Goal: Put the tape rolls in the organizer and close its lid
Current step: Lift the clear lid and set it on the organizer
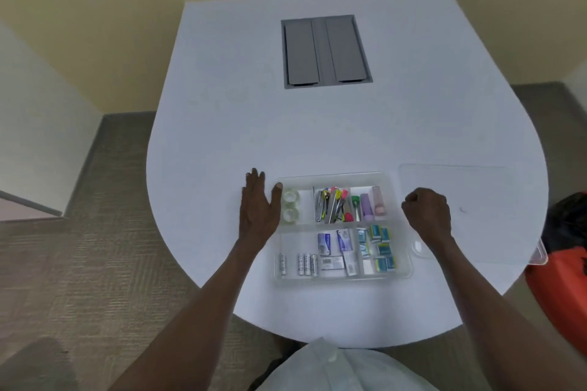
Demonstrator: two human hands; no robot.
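A clear plastic organizer (394, 197) with several compartments sits on the white table near its front edge. Two clear tape rolls (290, 196) (290, 214) lie in its far left compartment, one behind the other. My left hand (258, 206) lies flat against the organizer's left side, fingers spread, its thumb over the rim by the farther roll. My right hand (427, 211) hovers just right of the organizer, fingers curled into a loose fist with nothing visible in it. The clear lid (476, 200) lies flat on the table to the right, apart from the organizer.
Other compartments hold pens and clips, batteries, small boxes and tubes. A grey cable hatch (325, 51) is set into the table further back. An orange and black bag (565, 263) sits beyond the table's right edge. The lid's near right corner overhangs that edge.
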